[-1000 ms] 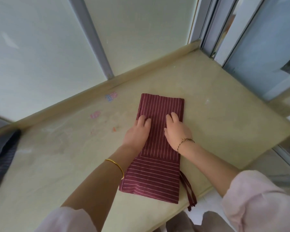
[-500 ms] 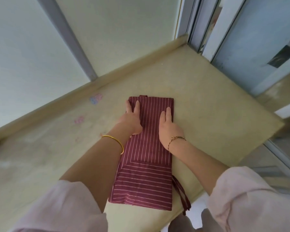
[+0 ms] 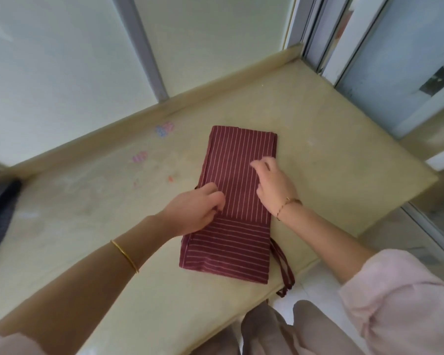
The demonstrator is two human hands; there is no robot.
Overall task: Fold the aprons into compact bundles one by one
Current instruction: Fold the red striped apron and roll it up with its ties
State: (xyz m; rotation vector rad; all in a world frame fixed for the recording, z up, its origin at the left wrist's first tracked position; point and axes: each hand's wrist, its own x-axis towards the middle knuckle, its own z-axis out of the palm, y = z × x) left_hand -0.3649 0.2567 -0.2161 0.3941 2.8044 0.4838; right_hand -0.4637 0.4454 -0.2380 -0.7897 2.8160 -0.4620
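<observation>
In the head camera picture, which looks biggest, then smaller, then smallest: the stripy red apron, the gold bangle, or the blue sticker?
1. Stripy red apron, by far the biggest.
2. Gold bangle.
3. Blue sticker.
The bangle is nearer the camera, so the last two are unsure.

We see soft, even daylight from the pale frosted panes (image 3: 62,73) behind the worktop (image 3: 331,149), bright but without glare, leaving only faint shadows under the forearms. The wide lens bends straight lines toward the edges, and we note slight motion blur on the right hand (image 3: 274,185) and frame corners.
</observation>
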